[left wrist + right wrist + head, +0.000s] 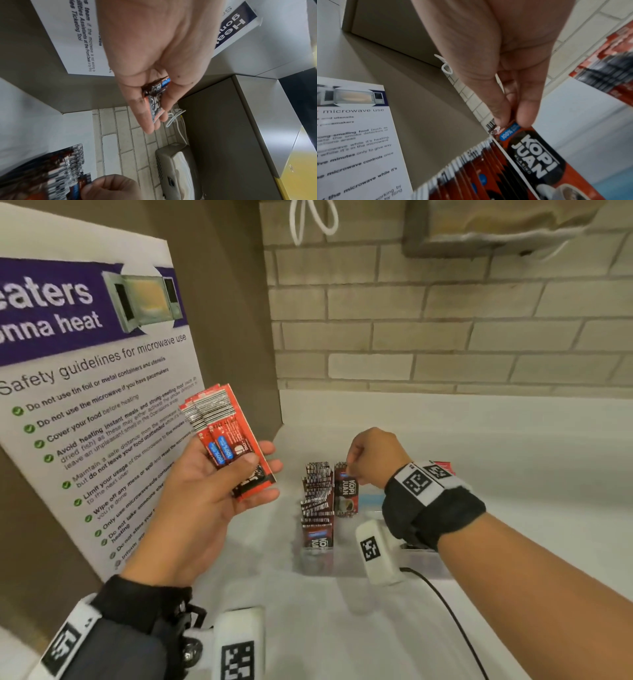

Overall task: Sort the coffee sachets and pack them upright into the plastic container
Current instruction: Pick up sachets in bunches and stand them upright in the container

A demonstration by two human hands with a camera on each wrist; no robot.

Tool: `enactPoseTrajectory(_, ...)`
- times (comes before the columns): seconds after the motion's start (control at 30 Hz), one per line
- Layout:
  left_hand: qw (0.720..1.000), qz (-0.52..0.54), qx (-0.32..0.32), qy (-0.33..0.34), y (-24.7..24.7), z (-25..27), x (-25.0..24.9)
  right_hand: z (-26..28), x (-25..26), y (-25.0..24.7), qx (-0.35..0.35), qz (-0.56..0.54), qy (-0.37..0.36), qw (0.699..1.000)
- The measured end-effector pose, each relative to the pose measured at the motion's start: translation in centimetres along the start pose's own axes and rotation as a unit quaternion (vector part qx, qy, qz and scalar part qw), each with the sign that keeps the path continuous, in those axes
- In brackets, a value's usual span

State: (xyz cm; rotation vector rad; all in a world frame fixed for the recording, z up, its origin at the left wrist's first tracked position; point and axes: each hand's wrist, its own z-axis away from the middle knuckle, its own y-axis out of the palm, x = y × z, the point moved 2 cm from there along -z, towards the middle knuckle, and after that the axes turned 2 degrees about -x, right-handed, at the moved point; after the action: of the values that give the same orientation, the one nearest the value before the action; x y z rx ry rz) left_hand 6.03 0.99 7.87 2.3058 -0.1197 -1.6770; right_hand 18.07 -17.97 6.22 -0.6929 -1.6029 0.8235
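**Two hands, two bunches of sachets over the clear container**

Nearest in the head view are two wrists, each with a black strap and a white camera block bearing square markers. Just beyond, on the white worktop (513, 446), stands the plastic container (346, 559), clear-walled, its near rim partly hidden by the right wrist's camera.

Inside the container, a row of sachets (317, 501) stands upright along its left side, long axes vertical, barcoded top edges up, packed face to face from near to far; too many overlap for an exact count. To the right of that row, one sachet (346, 491) stands upright with its "KOPI JUAN" face toward the camera. The right hand (373, 457) is above it, thumb and fingers (527, 116) pinching its top edge.

Left of the container and raised above the worktop, the left hand (205, 491) holds held sachets (233, 446): at least two red ones, overlapped, thumb pressed across their fronts and fingers curled behind. Their long axes tilt up and away to the left, barcoded ends uppermost.

Past the right wrist, beyond the container, a red pack (445, 467) shows only a corner. Left of the container a microwave safety poster (85, 371) leans on a brown panel. Behind it all rises a pale brick-tile wall (445, 330), with a white cord loop (313, 220) hanging near its top.
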Motion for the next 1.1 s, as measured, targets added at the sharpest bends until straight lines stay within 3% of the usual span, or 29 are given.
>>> enactPoseTrajectory(0.4, 1.0, 0.003, 0.025, -0.014, 0.1, 0.0, 1.2, -1.1, -0.4, 0.8, 0.002, 0.049, 0.007, 0.999)
enactPoseTrajectory(0.6, 0.998, 0.006, 0.035, -0.043, 0.5, -0.3, 2.1, -0.7, -0.9, 0.2, -0.015, -0.002, -0.004, 1.0)
enactPoseTrajectory(0.77, 0.996, -0.01, 0.037, -0.083, 1.2, -1.0, 3.5, 1.5, 1.0, -1.9, -0.088, -0.152, -0.049, 0.983)
enactPoseTrajectory(0.9, 0.994, -0.047, 0.048, -0.089, 2.3, -1.6, 3.8, 4.4, 3.8, -1.3, 0.054, -0.366, -0.043, 0.928)
enactPoseTrajectory(0.97, 0.993, -0.061, 0.058, -0.084, 2.9, -1.8, 3.8, 5.1, 4.3, -0.5, 0.071, -0.38, -0.05, 0.921)
enactPoseTrajectory(1.1, 0.99, -0.067, 0.086, -0.087, 3.3, -1.7, 3.7, 4.9, 4.0, -0.3, -0.011, -0.357, -0.064, 0.932)
